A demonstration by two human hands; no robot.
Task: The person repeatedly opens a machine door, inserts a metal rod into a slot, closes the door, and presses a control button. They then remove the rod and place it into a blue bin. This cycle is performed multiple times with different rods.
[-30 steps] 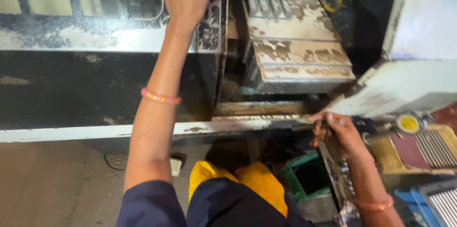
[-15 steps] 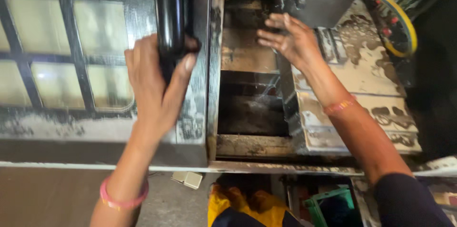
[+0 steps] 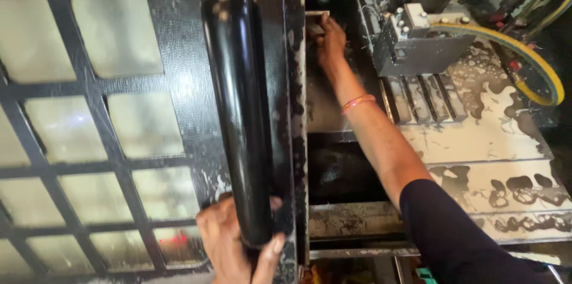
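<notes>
Here left hand [image 3: 238,248] grips black door handle [image 3: 238,111]; right hand [image 3: 329,37] (grip unclear) touches metal block [image 3: 316,22].

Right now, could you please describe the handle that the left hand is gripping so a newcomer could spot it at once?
Start at the dark machine door with its grid of pale window panes. Along its right edge runs a tall, glossy black cylindrical handle, with the left hand wrapped round its lower end. It is the only smooth round bar there; everything beside it is flat and grimy.
</notes>
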